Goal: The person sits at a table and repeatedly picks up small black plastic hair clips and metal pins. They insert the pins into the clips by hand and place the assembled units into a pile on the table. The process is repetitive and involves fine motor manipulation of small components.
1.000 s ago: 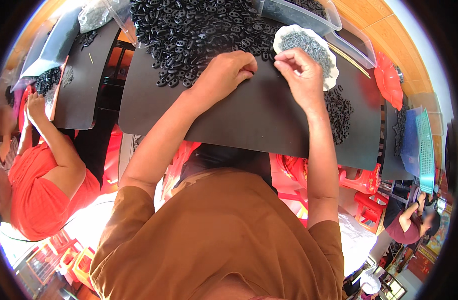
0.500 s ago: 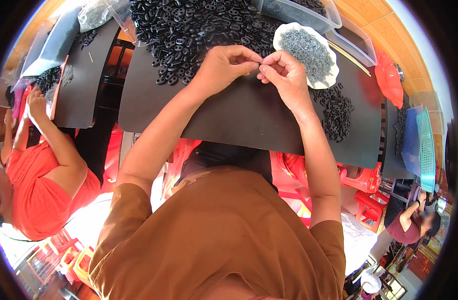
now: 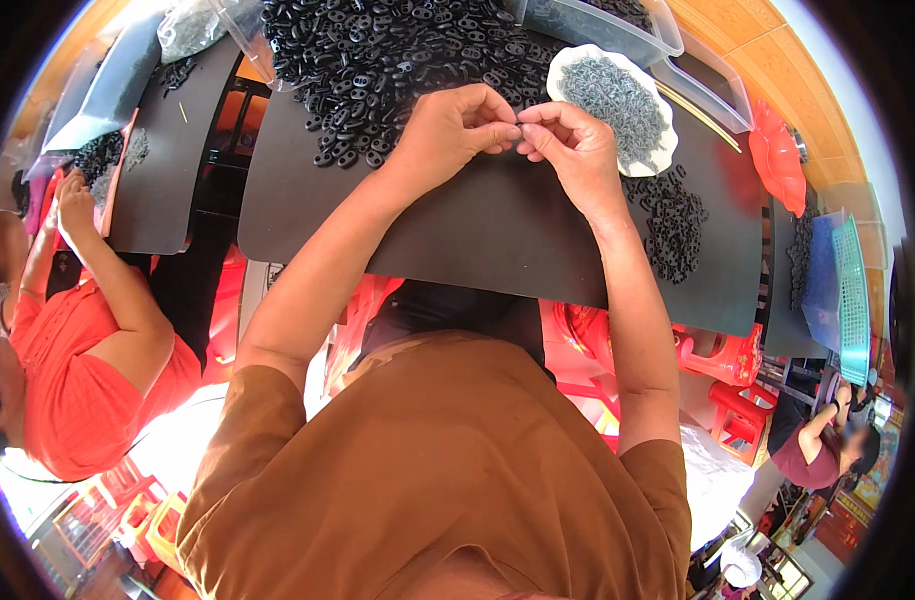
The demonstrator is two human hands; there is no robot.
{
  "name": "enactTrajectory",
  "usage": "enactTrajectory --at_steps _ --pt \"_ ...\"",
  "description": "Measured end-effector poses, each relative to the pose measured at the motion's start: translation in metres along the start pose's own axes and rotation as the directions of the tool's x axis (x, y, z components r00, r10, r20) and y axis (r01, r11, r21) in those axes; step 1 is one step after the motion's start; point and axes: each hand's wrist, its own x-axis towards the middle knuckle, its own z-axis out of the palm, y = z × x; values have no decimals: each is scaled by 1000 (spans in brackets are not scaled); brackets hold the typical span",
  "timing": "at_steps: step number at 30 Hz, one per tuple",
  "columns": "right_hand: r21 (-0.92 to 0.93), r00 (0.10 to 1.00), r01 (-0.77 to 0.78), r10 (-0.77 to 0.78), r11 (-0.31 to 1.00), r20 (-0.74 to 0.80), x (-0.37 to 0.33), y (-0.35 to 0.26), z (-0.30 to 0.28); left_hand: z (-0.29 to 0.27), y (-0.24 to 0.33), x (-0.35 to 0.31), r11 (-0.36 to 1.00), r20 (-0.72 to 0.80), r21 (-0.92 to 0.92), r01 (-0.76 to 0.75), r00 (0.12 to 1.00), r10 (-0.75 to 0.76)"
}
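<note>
My left hand (image 3: 456, 135) and my right hand (image 3: 581, 155) meet tip to tip over the dark table (image 3: 458, 235). Both pinch with thumb and forefinger. Whatever sits between the fingertips is too small and covered to make out. Just beyond my left hand spreads a large heap of black oval pieces with holes (image 3: 378, 60). Close behind my right hand stands a white scalloped dish (image 3: 662, 160) full of tiny greyish, see-through parts (image 3: 613, 105). To the right of my right wrist lies a smaller pile of black pieces (image 3: 675, 235).
Clear plastic bins (image 3: 668, 35) line the far right edge, near a red scalloped dish (image 3: 778, 160). A teal basket (image 3: 853, 300) stands farther right. At a neighbouring table on the left, a person in red (image 3: 108, 370) works. Red stools (image 3: 743, 415) stand below.
Both hands stay at the same spot, still pinching. My right hand's fingers and wrist have shifted very slightly to the right.
</note>
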Motion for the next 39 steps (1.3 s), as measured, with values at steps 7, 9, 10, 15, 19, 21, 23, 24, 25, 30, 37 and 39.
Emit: enactTrajectory --at_steps 7,9,10,15,19,21,23,24,25,30,37,39 --pt "144 997 -9 19 990 -69 0 1 1 4 -5 2 973 -53 -223 -51 998 41" --pt "112 997 -36 44 993 -70 -1 -3 1 2 -5 2 968 -59 -248 -32 998 18" --pt "97 996 -43 50 994 -71 -1 -3 0 1 -4 2 968 -53 -251 -20 999 7" --pt "48 995 -71 74 996 -66 0 -7 -6 0 -4 2 995 -50 -85 -44 998 40" --pt "-47 998 17 -19 999 -61 2 2 -10 1 -4 1 992 -52 85 -95 994 99" --pt "-108 998 15 -21 994 -54 2 0 -9 2 -4 1 987 -54 119 -110 992 117" --pt "-132 996 21 -32 991 -78 1 -2 -6 4 -1 -1 984 -61 138 -115 990 124" --pt "-144 995 25 -38 989 -89 1 -3 -5 4 1 -1 980 -63 157 -123 989 134" --pt "-155 995 29 -44 987 -92 1 -3 -4 5 2 -2 975 -64 177 -131 987 144" --pt "-211 994 47 -66 976 -84 1 -4 -2 6 2 -2 972 -72 189 -139 985 155" --pt "-309 983 149 -174 939 -52 -1 -2 -1 6 2 -2 969 -56 200 -143 986 157" --pt "-371 967 224 -253 901 -30 -2 -8 2 6 1 -3 972 -49 189 -138 988 149"
